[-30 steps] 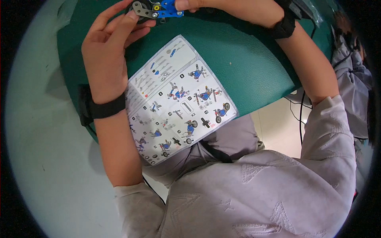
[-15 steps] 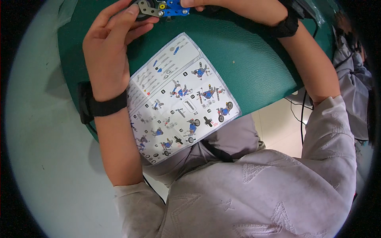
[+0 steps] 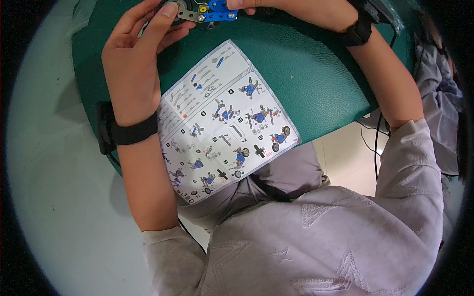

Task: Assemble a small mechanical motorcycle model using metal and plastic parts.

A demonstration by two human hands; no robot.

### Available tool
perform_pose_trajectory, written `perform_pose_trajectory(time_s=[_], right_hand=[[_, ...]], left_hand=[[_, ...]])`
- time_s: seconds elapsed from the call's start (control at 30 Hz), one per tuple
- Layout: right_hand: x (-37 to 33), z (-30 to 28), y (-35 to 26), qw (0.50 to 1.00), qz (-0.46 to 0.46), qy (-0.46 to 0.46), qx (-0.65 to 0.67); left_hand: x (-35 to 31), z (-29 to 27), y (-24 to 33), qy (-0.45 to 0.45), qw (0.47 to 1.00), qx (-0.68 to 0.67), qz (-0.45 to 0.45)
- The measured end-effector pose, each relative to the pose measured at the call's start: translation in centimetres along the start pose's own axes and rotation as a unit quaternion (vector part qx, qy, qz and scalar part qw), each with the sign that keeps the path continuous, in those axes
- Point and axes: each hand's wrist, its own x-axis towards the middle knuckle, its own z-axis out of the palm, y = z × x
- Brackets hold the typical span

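Note:
At the upper edge of the head view I hold a small toy motorbike [image 3: 217, 17] built of blue and grey metal strips, with bolts, a yellow round piece and a black wheel. My left hand [image 3: 138, 47] is closed around the wheel end, its thumb pressed on the grey strip. My right hand [image 3: 242, 5] pinches the blue end between thumb and fingers; the picture's edge cuts off part of it. Below the model, an instruction sheet [image 3: 232, 123] with coloured assembly drawings lies slanted over the near edge of the green tabletop.
The green mat-like tabletop [image 3: 326, 89] has a curved edge on the left and a near edge above my lap. Clear plastic wrapping [image 3: 392, 17] lies at the upper right. A black cable [image 3: 379, 143] hangs at the right, near another person's grey clothing [image 3: 437, 98].
The toy motorbike has shifted very slightly to the right and tilted a little in my hands. Both hands keep their hold. The instruction sheet has not moved.

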Motion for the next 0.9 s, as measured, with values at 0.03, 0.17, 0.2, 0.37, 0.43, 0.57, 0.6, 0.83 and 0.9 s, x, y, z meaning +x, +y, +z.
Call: perform_pose_trajectory(time_s=[0.03,0.17,0.2,0.37,0.43,0.57,0.6,0.83,0.9], right_hand=[[0.1,-0.1,0.2,1.0,0.0,-0.001,0.001],[0.2,-0.3,0.8,0.999,-0.025,-0.003,-0.041],[0.2,-0.2,0.9,0.999,-0.033,-0.001,-0.041],[0.1,-0.2,0.7,0.999,-0.038,-0.001,-0.039],[0.2,-0.2,0.5,0.999,-0.035,-0.002,-0.03],[0.3,-0.2,1.0,0.998,-0.05,0.001,-0.044],[0.2,-0.2,1.4,0.997,-0.066,0.007,-0.03],[0.1,-0.3,1.1,0.999,-0.025,-0.001,-0.03],[0.2,-0.3,1.2,0.999,-0.032,-0.008,-0.041]], left_hand=[[0.0,-0.1,0.0,0.0,1.0,-0.003,0.005],[-0.1,0.0,0.1,-0.003,1.0,-0.01,0.018],[-0.1,-0.1,0.1,-0.002,1.0,-0.01,0.019],[-0.1,0.1,0.3,-0.011,1.0,0.002,0.002],[-0.2,-0.2,0.2,-0.014,1.0,-0.001,0.006],[-0.2,-0.3,0.4,-0.031,0.999,-0.016,0.014],[-0.4,0.6,0.9,-0.031,0.999,-0.015,0.012],[-1.1,2.0,2.2,0.03,0.999,-0.035,-0.006],[-1.1,2.0,2.3,0.035,0.999,-0.032,-0.005]])
